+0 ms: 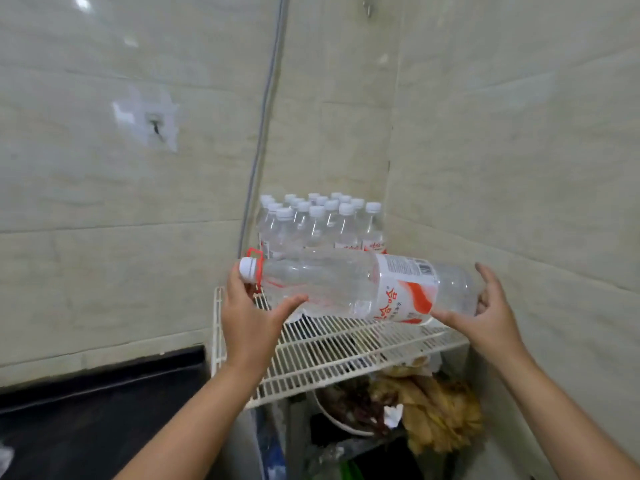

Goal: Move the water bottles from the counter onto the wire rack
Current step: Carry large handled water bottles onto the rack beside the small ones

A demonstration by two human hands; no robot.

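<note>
A large clear water bottle (346,285) with a white cap, a red handle ring and a red-and-white label lies on its side just above the white wire rack (332,355). My left hand (249,317) holds it near the neck, with the thumb under the shoulder. My right hand (491,306) cups the bottle's base with fingers spread. At the back of the rack, in the wall corner, stands a pack of several small white-capped water bottles (318,223).
A black counter (93,410) lies at the lower left. Tiled walls close in the rack on the left, back and right. Below the rack sit a bowl with dark food (349,410), yellowish dried goods (436,407) and other clutter.
</note>
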